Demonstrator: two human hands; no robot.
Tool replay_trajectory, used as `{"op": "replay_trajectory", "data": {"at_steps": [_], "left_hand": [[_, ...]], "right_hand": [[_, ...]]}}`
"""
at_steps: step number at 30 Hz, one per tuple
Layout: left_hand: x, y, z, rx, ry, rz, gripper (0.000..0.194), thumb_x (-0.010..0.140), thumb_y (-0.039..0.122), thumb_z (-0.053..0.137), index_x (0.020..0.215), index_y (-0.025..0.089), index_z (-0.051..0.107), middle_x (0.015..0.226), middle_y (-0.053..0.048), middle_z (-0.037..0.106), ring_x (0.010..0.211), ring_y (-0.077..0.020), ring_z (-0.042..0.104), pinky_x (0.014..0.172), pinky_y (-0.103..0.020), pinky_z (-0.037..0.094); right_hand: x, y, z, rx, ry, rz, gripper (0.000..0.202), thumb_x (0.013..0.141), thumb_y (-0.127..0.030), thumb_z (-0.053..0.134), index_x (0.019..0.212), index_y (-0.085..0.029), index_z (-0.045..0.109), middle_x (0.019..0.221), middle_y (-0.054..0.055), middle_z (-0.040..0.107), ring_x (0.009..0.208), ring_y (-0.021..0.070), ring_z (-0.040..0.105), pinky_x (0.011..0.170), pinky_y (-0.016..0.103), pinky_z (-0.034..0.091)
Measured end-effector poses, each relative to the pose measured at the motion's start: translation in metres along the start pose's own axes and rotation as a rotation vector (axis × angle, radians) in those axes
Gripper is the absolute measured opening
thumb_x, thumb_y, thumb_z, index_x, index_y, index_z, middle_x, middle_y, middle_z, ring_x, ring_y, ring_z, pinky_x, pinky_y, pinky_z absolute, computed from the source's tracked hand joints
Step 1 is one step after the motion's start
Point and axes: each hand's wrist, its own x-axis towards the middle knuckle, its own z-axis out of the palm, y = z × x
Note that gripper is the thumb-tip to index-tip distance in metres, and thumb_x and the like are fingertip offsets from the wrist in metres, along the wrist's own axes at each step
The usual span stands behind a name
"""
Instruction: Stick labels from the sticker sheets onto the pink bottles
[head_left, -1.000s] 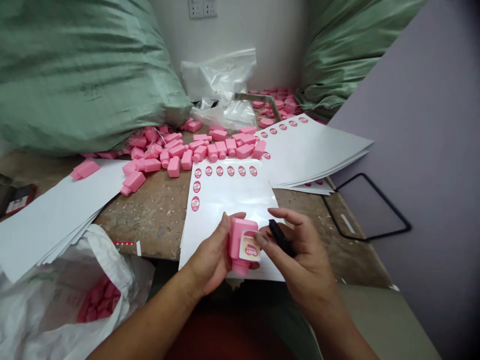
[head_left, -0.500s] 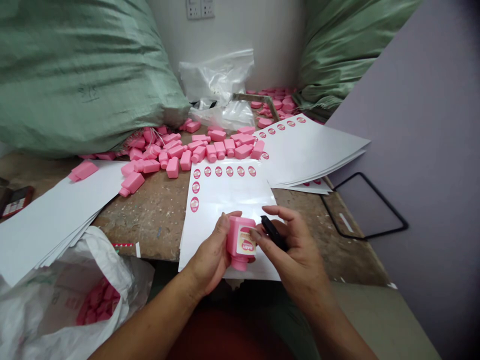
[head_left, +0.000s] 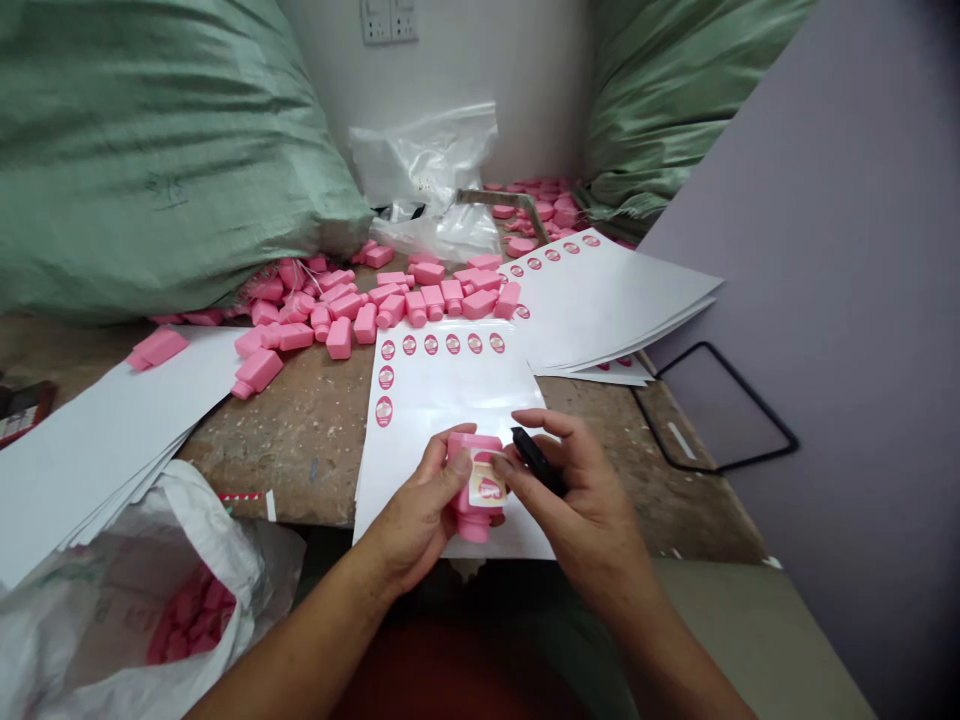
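In the head view, the left hand (head_left: 420, 505) has its fingers closed around a pink plastic bottle (head_left: 474, 525), which is tilted with its neck toward the person, above the sticker sheet (head_left: 442, 395) on the counter (head_left: 300, 430). The right hand (head_left: 577, 490) holds a black tool (head_left: 538, 462) between its fingers, and its thumb touches the label (head_left: 487, 480) on the bottle. Other pink bottles (head_left: 416, 308) lie behind the sheet.
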Motion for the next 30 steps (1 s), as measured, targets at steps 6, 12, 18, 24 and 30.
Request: {"op": "replay_trajectory", "data": {"at_steps": [6, 12, 18, 24, 30], "left_hand": [[0.0012, -0.0017, 0.0007, 0.007, 0.002, 0.015, 0.039, 0.090, 0.035, 0.058, 0.126, 0.024, 0.046, 0.113, -0.006, 0.059, 0.084, -0.0117, 0.059, 0.077, -0.029, 0.051], [0.0018, -0.0020, 0.0008, -0.046, 0.019, -0.002, 0.039, 0.089, 0.037, 0.059, 0.124, 0.023, 0.049, 0.111, -0.006, 0.060, 0.082, -0.0118, 0.059, 0.077, -0.030, 0.052], [0.0025, -0.0004, 0.0003, -0.069, 0.011, -0.018, 0.037, 0.090, 0.036, 0.058, 0.123, 0.021, 0.051, 0.113, -0.008, 0.060, 0.087, -0.0145, 0.060, 0.076, -0.031, 0.053], [0.0020, -0.0014, 0.0012, -0.072, 0.017, -0.013, 0.036, 0.090, 0.037, 0.056, 0.122, 0.021, 0.050, 0.112, -0.007, 0.059, 0.085, -0.0133, 0.060, 0.077, -0.031, 0.053], [0.0003, -0.0024, -0.0012, 0.022, 0.004, -0.008, 0.048, 0.085, 0.028, 0.065, 0.128, 0.025, 0.045, 0.121, -0.007, 0.056, 0.092, -0.0135, 0.058, 0.082, -0.031, 0.050]], "right_hand": [[-0.0006, -0.0011, -0.0007, -0.025, 0.006, -0.024, 0.028, 0.081, -0.028, 0.063, 0.108, -0.028, 0.054, 0.074, -0.003, 0.061, 0.069, 0.0142, 0.059, 0.061, 0.026, 0.046], [-0.0002, 0.0004, -0.0001, -0.005, 0.006, -0.002, 0.028, 0.080, -0.029, 0.064, 0.106, -0.027, 0.055, 0.074, -0.003, 0.062, 0.069, 0.0146, 0.060, 0.062, 0.027, 0.048], [0.0009, 0.0015, -0.0005, 0.011, 0.008, 0.010, 0.027, 0.080, -0.030, 0.064, 0.105, -0.027, 0.055, 0.073, -0.003, 0.063, 0.067, 0.0142, 0.059, 0.062, 0.028, 0.048], [-0.0004, 0.0028, -0.0008, -0.029, 0.006, -0.013, 0.028, 0.081, -0.029, 0.063, 0.108, -0.027, 0.055, 0.074, -0.003, 0.063, 0.068, 0.0143, 0.060, 0.062, 0.027, 0.048], [-0.0015, 0.0036, -0.0007, -0.083, 0.009, -0.044, 0.027, 0.083, -0.029, 0.061, 0.109, -0.026, 0.054, 0.074, -0.003, 0.063, 0.069, 0.0145, 0.061, 0.062, 0.027, 0.048]]}}
